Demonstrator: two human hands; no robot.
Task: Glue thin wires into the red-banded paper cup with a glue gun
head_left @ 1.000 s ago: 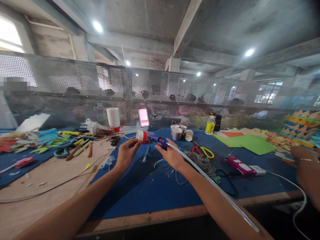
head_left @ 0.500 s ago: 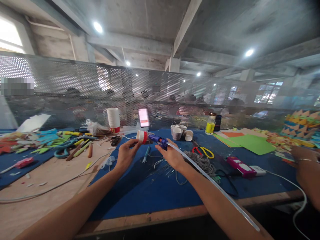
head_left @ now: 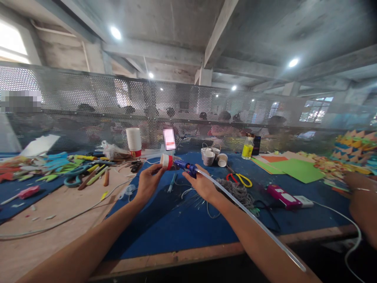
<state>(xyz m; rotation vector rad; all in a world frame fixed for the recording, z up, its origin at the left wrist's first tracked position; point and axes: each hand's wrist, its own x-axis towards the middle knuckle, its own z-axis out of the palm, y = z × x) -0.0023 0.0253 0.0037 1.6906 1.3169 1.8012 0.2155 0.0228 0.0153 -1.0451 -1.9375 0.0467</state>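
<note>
Evidently everything hinges on how two held things face each other; our left hand [head_left: 149, 181] has its fingers clamped on a small paper cup [head_left: 166, 161], which sits right at the fingertips, raised above the far middle of the blue-covered counter [head_left: 165, 232]; our right hand [head_left: 204, 184] has its fingers wrapped round a blue glue gun [head_left: 186, 167], though the palm hides much of the grip. The gun lies to the right of the cup, its long axis running left and slightly far, so that the nozzle end points at the cup's right side; we cannot tell whether the two touch; the left hand is the nearer one to the cup, the right hand sitting behind the gun; from the gun's rear a long translucent glue stick [head_left: 250, 215] slants to the near right.

The cup looks tipped on its side, white toward the left and bright red toward the right, with a pale rim that seems to face left; just right of the right hand lies gray cord [head_left: 235, 190], and on its far side sit small pale cups [head_left: 208, 158].
</note>
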